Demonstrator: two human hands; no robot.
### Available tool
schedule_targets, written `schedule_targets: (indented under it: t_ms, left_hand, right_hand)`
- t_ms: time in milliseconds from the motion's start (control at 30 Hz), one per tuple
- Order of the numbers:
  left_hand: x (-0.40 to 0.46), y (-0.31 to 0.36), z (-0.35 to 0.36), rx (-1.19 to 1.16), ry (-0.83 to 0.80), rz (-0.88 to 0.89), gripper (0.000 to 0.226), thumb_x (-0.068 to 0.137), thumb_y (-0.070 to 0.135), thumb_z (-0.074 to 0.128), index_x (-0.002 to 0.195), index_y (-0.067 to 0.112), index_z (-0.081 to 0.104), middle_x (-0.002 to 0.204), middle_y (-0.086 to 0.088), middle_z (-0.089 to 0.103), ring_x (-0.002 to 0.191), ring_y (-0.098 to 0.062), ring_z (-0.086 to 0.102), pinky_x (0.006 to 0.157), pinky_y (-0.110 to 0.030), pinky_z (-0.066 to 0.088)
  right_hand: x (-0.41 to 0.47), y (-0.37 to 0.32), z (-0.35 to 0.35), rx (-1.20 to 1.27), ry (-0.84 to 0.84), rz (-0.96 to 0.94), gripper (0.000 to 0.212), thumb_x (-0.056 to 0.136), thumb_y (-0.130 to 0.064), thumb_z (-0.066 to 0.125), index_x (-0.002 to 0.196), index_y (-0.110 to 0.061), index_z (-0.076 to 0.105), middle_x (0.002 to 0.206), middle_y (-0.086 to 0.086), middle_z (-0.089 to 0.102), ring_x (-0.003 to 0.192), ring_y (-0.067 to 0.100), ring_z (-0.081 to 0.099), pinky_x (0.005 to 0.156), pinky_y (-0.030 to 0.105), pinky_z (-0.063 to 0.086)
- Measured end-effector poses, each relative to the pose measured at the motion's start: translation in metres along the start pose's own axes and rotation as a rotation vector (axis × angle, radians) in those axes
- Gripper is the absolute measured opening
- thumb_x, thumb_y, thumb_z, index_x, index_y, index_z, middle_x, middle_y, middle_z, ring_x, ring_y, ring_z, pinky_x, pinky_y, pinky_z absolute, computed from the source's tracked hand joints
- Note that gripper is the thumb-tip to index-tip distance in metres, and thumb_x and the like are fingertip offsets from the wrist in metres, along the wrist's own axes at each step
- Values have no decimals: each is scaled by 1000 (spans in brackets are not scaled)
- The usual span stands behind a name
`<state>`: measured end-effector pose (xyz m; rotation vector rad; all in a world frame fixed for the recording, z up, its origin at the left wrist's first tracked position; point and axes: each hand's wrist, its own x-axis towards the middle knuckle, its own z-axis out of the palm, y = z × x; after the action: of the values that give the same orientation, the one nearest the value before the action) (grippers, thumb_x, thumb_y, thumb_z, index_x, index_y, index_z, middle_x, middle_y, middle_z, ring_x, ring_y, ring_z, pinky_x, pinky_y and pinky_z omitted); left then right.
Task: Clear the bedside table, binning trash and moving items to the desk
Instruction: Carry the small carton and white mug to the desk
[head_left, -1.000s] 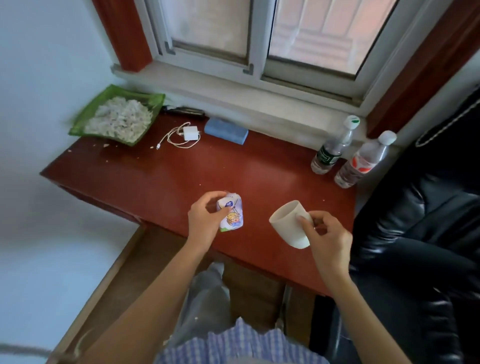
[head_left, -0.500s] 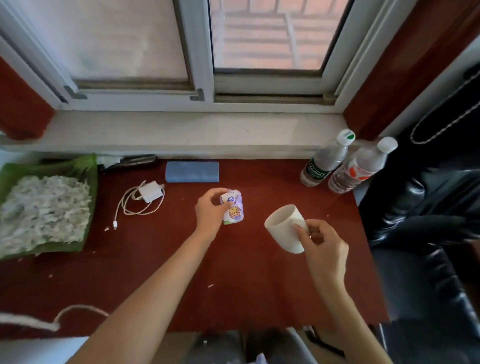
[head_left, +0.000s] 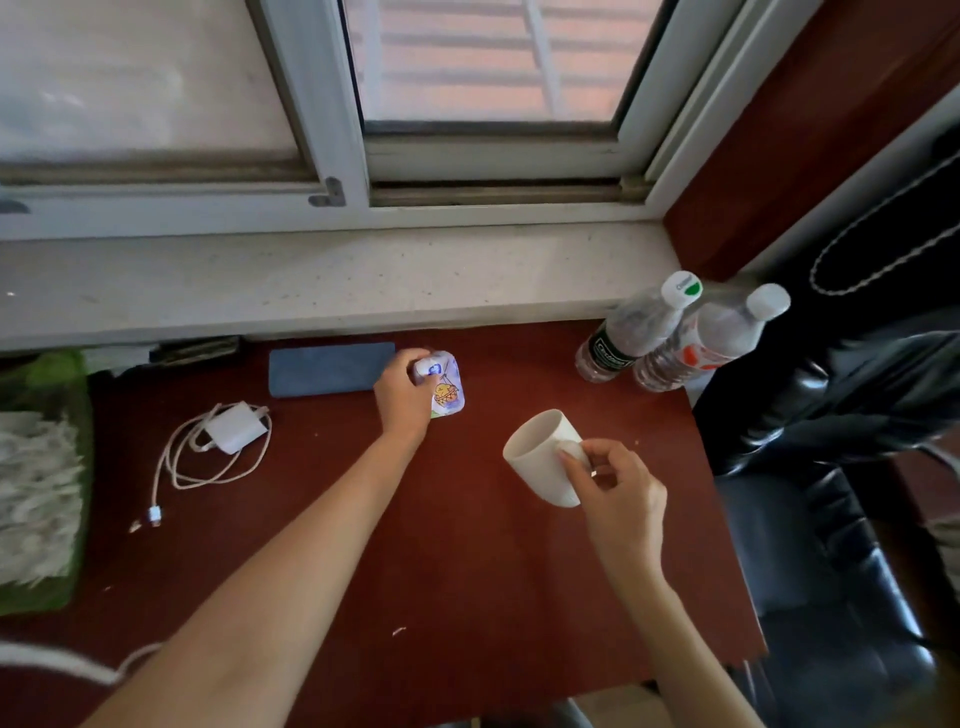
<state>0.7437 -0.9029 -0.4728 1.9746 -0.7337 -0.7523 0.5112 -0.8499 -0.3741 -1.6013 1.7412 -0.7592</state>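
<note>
Stuff on the red-brown desk (head_left: 467, 571), counted: two plastic water bottles (head_left: 670, 332) standing side by side, touching, at the back right corner (one has a dark label and a green-dotted cap, the other a red and white label), one white charger (head_left: 234, 428) with its cable looped around it, one blue-grey flat case (head_left: 327, 369) lying along the windowsill edge, one white cup (head_left: 545, 457) and one small printed packet (head_left: 444, 387) with a cartoon on it. Left hand (head_left: 402, 397) has its fingers curled round the packet, holding it just right of the blue case, near the back of the desk; can't tell if it's touching the surface or slightly above it. Right hand (head_left: 618, 493) pinches the cup by its side, tilted so the mouth points up and to the left, and the inside looks empty as far as I can see. Only other container is the green tray (head_left: 67, 395) at the far left edge, heaped with whitish shredded stuff, partly cut off by the frame. Few pale crumbs are scattered on the wood. Black padded chair (head_left: 831, 519) sits right beside the desk.
</note>
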Motion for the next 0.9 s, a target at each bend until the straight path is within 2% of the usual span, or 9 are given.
schedule_targets:
  t_ms: [133,233,333,467,533,700,833,900]
  left_hand:
    - [6,9,8,93,-6,89,27,78,2,60,100,17,65,99,-4,66,90,-19,60,73,-25,41]
    - [6,15,11,184,1,178,26,80,2,60,103,14,63,104,-7,61,92,-20,57,73,-25,39]
    - [5,14,9,248,-2,199,30,81,4,60,110,13,62,111,-7,58,98,-23,57,74,-30,45]
    - [-2,6,6,412,-17,285,45,79,2,65,124,8,58,128,-14,55,117,-30,51,86,-41,50]
    - [-12,0,3,473,-12,329,46,78,2,65,124,7,58,129,-16,54,120,-32,48,88,-42,50]
    - [-66,-28,-8,671,-34,439,46,78,14,70,122,5,59,127,-19,57,121,-38,50,95,-49,48]
    - [-116,-49,-18,769,-93,409,49,82,29,67,127,11,57,135,-14,53,129,-34,45,100,-48,42]
    - [-137,-60,-22,816,-129,416,51,84,35,64,129,13,55,138,-13,51,131,-33,43,102,-48,41]
  right_hand:
    - [10,4,-3,-2,-6,13,9,80,-30,72,79,-31,64,79,-12,63,76,-1,56,61,10,40]
    - [16,6,-5,-9,-7,-4,8,80,-30,72,79,-30,64,79,-11,63,74,2,57,62,13,40]
    - [23,7,-7,-1,-18,-4,7,80,-30,72,80,-30,65,79,-13,63,73,2,58,64,20,42]
    - [29,8,-8,-1,-24,-23,8,80,-28,72,79,-29,64,78,-13,62,72,2,57,64,18,41]
    - [31,8,-9,1,-31,-36,10,80,-28,72,78,-31,63,77,-14,61,72,4,57,64,18,40]
    - [35,9,-6,-12,-63,-71,8,81,-30,70,82,-25,64,77,-13,60,74,6,56,71,29,44]
    - [35,10,-4,-10,-88,-111,10,83,-28,69,86,-19,65,74,-18,56,74,7,55,64,15,39]
    - [36,12,-1,-2,-97,-103,10,82,-28,69,86,-19,65,75,-16,57,75,9,56,64,14,38]
